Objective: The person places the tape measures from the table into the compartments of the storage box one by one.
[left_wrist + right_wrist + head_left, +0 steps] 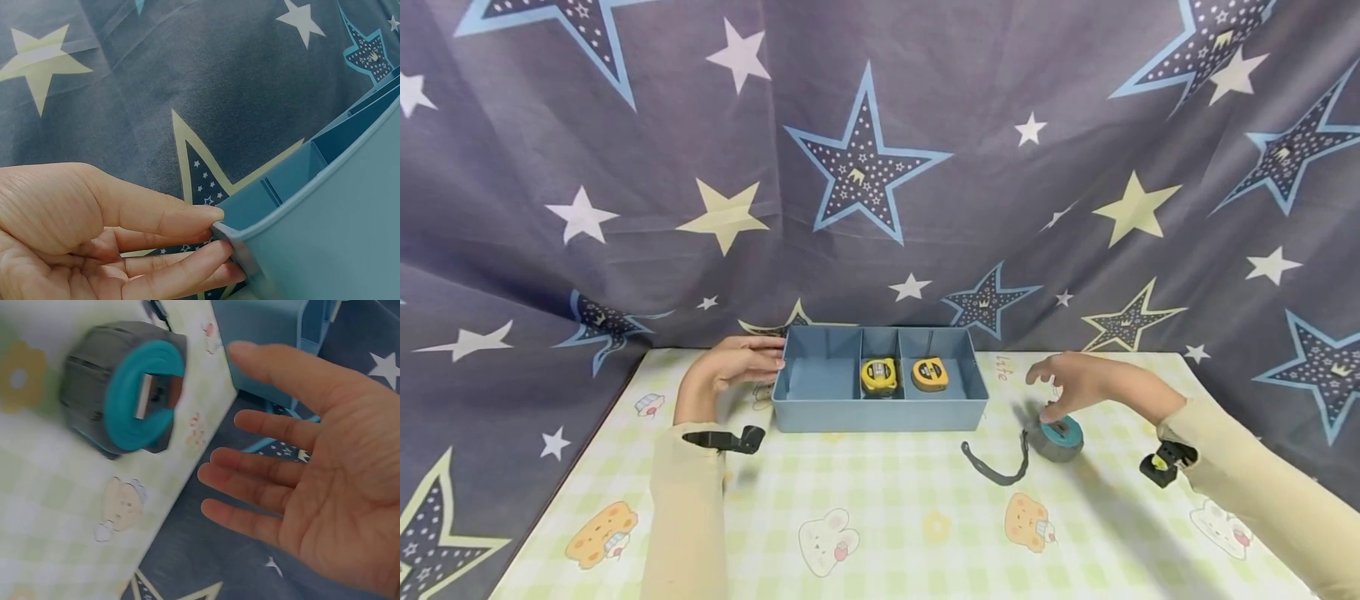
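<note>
My left hand (730, 367) is at the left end of a blue-grey divided box (880, 417). In the left wrist view its fingertips touch the box's outer corner, fingers nearly straight. Inside the box, a yellow tape measure (878, 377) lies in the narrow middle compartment and an orange-yellow tape measure (930, 374) in the right one. Right of the box, my right hand (1071, 387) hovers beside a grey-and-teal tape measure (1057, 439) on the table. The right wrist view shows that hand's fingers spread, apart from the tape measure (90, 387) and its metal clip.
A black strap (1003, 481) curves on the table beside the grey-and-teal tape measure. The box's left compartment (823, 375) shows its bare floor. A checked tablecloth (760, 533) covers the table, and a star-patterned curtain (820, 275) hangs close behind the box.
</note>
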The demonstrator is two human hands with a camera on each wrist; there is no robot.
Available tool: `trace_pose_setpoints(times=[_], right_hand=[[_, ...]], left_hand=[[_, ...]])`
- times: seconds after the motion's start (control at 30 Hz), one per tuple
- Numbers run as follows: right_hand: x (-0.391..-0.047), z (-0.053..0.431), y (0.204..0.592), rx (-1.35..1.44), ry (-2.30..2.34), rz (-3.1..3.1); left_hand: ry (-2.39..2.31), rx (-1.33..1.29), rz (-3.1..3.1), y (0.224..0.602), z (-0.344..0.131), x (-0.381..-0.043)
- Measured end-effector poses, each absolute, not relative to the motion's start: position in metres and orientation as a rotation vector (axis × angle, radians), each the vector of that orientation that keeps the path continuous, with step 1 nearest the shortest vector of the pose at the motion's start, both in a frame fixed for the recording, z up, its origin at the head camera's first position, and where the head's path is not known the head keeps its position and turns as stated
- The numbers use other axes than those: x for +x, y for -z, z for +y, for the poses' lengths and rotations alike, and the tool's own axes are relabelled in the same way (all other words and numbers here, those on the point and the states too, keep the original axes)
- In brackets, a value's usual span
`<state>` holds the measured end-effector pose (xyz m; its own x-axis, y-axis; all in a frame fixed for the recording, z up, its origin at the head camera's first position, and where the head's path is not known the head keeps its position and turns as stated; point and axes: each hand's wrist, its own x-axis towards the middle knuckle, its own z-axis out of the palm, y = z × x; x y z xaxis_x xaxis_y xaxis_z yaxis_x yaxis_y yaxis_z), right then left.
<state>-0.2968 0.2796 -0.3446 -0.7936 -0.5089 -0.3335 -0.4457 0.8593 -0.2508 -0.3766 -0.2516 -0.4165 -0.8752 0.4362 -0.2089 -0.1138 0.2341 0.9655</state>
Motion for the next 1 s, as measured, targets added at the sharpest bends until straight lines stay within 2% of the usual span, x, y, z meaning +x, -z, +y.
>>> trace_pose_setpoints(times=[0.53, 1.0], right_hand=[[-0.287, 0.278, 0.372, -0.670, 0.246, 2.558], [-0.288, 0.281, 0.378, -0.681, 0.368, 2.479]], left_hand=[[-1.712, 0.292, 2.052, 0.416, -0.251, -0.377], [-1.717, 0.294, 2.041, 0.418, -0.251, -0.379]])
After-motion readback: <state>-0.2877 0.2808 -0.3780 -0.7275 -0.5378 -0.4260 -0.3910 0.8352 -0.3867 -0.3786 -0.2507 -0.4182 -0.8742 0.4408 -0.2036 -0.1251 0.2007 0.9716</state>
